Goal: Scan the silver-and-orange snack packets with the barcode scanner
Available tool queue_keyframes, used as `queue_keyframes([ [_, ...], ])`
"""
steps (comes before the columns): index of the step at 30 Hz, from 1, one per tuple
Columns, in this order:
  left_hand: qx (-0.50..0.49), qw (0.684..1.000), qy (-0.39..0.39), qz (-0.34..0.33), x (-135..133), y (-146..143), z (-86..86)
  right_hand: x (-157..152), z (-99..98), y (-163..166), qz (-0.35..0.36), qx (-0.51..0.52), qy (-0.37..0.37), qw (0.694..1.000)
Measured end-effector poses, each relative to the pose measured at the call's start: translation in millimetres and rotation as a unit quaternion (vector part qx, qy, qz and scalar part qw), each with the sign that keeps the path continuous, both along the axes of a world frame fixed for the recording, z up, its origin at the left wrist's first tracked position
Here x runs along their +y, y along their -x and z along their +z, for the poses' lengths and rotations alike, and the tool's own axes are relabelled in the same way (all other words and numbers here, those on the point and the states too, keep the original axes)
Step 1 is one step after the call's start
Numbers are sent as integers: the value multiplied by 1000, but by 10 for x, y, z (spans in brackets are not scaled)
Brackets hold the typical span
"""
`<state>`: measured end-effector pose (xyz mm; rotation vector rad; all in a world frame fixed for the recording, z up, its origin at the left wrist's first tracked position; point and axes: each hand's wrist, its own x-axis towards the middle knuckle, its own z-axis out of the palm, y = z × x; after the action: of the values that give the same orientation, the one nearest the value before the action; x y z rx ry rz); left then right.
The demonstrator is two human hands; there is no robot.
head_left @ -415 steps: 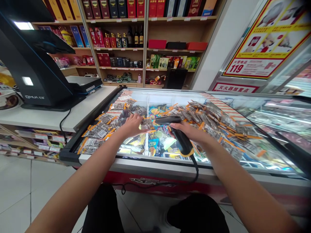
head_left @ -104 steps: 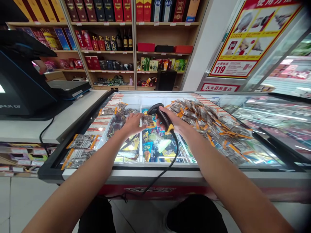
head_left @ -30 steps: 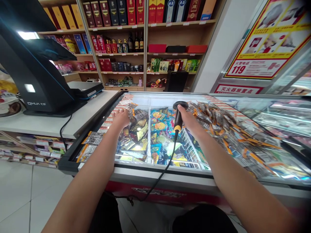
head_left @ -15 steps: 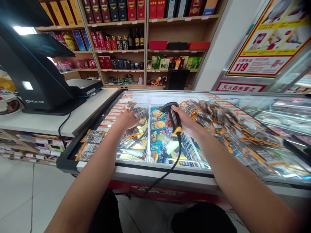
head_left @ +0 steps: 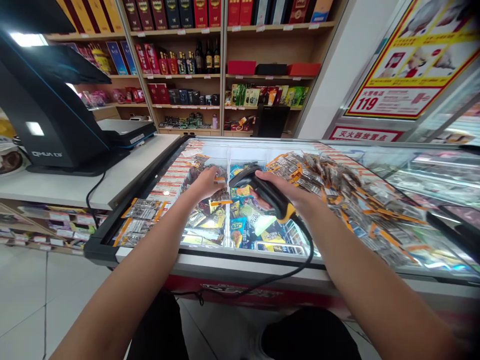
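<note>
So the left hand (head_left: 207, 183) blocked one end of the packet (head_left: 221, 194) it held, and any print on that was way too tiny to read. The right hand (head_left: 289, 189) hid part of the scanner (head_left: 270, 194). The black terminal (head_left: 48, 120) got chopped by the left edge, the yellow poster (head_left: 422, 60) and upper boxes (head_left: 172, 14) by the top. Lettering (head_left: 221, 288) on the freezer (head_left: 232, 258) front? Too blurry, sorry.

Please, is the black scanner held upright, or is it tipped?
Tipped: in the right hand, the scanner slants, head toward the packet in the left hand, yellow end lower.
</note>
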<state>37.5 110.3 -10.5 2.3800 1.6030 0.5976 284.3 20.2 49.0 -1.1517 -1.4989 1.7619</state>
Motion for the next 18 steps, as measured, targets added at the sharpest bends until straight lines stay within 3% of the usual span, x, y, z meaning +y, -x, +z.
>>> queue_keyframes([
  [7,-60,996,-53,41,78,-95,-107,23,-130,56,-22,4,14,1000],
  [18,77,996,23,38,-143,13,173,22,-81,45,-38,-4,-15,999],
])
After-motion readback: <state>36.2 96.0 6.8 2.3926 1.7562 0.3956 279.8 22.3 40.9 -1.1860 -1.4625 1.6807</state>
